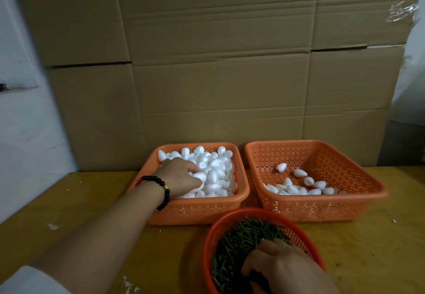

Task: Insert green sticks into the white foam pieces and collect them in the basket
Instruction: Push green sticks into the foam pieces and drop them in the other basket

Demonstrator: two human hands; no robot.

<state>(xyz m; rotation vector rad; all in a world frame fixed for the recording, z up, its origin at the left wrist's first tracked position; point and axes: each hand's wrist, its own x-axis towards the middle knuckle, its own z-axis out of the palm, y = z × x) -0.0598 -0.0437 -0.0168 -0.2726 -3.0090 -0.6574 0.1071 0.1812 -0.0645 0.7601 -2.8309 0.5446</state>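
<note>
A: Where are our hands at this moment?

B: Our left hand [178, 176] reaches into the left orange basket [197, 208], the one heaped with white foam pieces [215, 174]. The fingers are curled down into the pile, and one egg-shaped foam piece [199, 176] sits right against the thumb and fingertips. It looks as if we pinch it, though the hand's back hides most of the grip.

A: And the wrist?

B: A dark bead bracelet [162, 190] circles it, with one gold bead showing.

A: Our right hand?

B: Our right hand [282, 267] is down in the round red basket [209, 236] nearest us, buried among the green sticks [239, 240]. The fingers bend into the heap and there is a ring on one. We cannot tell whether they hold any stick, since the tips are hidden.

A: Where do the finished ones go?

B: The right orange basket [345, 204] stands just beside the left one, both against the cardboard boxes [218, 63] at the back of the wooden table [69, 213]. It holds a loose scatter of foam pieces [299, 186] along its near side. Any sticks in them are too small for us to make out.

A: Anything else on the table?

B: White foam crumbs [53, 226] lie on the left part of it.
</note>
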